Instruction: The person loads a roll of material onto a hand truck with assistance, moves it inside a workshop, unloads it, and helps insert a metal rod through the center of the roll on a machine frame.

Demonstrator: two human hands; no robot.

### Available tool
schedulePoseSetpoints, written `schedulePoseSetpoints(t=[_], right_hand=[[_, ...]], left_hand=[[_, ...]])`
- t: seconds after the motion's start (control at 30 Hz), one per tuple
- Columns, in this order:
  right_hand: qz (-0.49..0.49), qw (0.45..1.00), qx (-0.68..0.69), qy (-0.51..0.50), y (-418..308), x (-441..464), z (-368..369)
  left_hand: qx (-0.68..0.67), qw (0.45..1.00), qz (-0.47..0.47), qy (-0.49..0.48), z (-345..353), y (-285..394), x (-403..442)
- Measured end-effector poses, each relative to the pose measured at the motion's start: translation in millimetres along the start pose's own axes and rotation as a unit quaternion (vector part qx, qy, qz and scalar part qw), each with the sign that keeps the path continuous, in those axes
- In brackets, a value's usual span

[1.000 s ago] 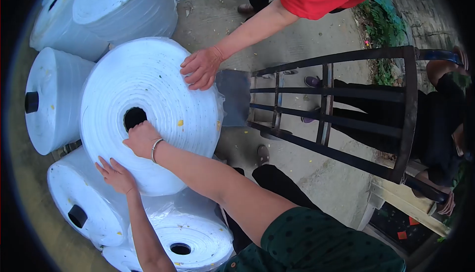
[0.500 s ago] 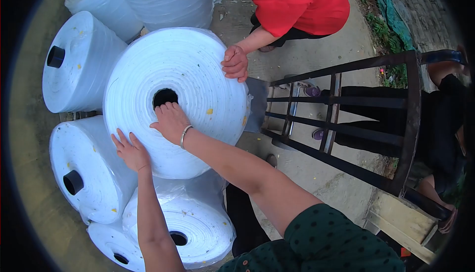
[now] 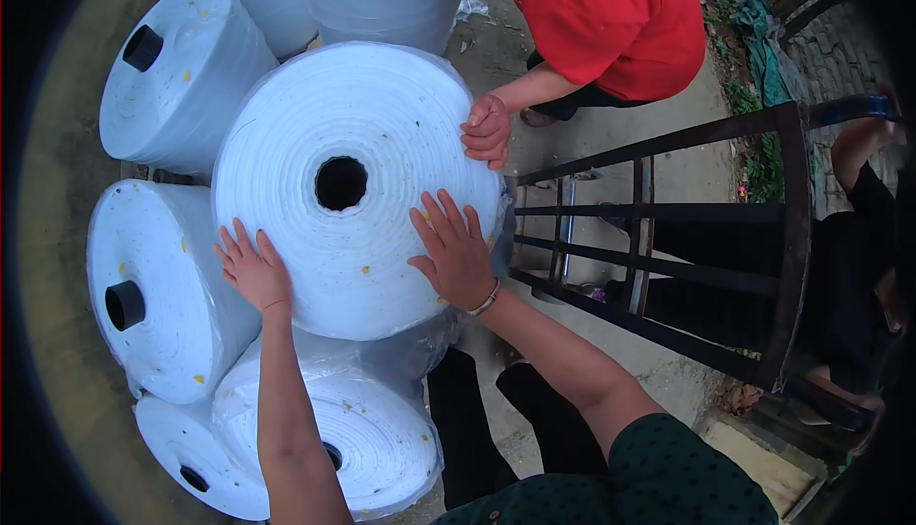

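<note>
A large roll of white plastic film (image 3: pixel 286 124) with a dark hollow core stands end-up in front of me. My left hand (image 3: pixel 254 267) lies against its lower left edge, fingers spread. On the lower right of the top face rests my right hand (image 3: pixel 455 253), open with fingers apart, a bracelet at the wrist. Neither hand is wrapped round anything. A co-worker's hand (image 3: pixel 487 131) touches the roll's upper right rim. The roll's underside is hidden.
Several wrapped film rolls (image 3: pixel 157 286) stand at the left, below and behind. A dark metal hand truck (image 3: pixel 649 210) leans at the right, held by another person (image 3: pixel 849 248). A co-worker in a red shirt (image 3: pixel 620 19) bends at the far side. Concrete ground (image 3: pixel 668 157) lies beneath.
My right hand has left the core's hole and moved right onto the roll's lower right face, fingers spreading. My left hand stays at the left edge. The view has shifted slightly.
</note>
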State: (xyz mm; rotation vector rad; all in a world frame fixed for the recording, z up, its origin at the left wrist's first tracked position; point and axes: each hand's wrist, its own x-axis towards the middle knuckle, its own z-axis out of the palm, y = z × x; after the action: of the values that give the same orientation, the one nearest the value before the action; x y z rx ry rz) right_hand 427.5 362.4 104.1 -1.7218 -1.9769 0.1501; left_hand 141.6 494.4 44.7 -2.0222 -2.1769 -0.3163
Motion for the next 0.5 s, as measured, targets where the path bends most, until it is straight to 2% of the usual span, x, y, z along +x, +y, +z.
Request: schedulePoseSetpoints(t=[0.07, 0.13, 0.2, 0.27, 0.33, 0.4, 0.5], right_hand=[[0.057, 0.995, 0.0, -0.077, 14, -2, 11], [0.066, 0.995, 0.017, -0.079, 13, -5, -2], [0.055, 0.998, 0.03, -0.03, 13, -13, -18], [0.085, 0.996, 0.001, -0.034, 26, -19, -16], [0.086, 0.993, 0.002, -0.076, 32, -12, -21], [0.054, 0.998, 0.038, -0.023, 32, -9, -27], [0.024, 0.997, 0.06, -0.04, 27, -10, -10]], left_hand=[[0.002, 1.0, 0.007, 0.002, 0, -1, 2], [0.011, 1.0, 0.007, -0.006, -2, -1, 0], [0.012, 1.0, 0.01, -0.009, -1, 1, 1], [0.012, 1.0, 0.02, -0.011, -4, -1, 1], [0.019, 0.999, 0.025, -0.015, -7, -1, 3], [0.023, 0.999, 0.03, -0.018, -9, 1, 6], [-0.024, 0.998, 0.052, -0.006, -11, 3, 11]])
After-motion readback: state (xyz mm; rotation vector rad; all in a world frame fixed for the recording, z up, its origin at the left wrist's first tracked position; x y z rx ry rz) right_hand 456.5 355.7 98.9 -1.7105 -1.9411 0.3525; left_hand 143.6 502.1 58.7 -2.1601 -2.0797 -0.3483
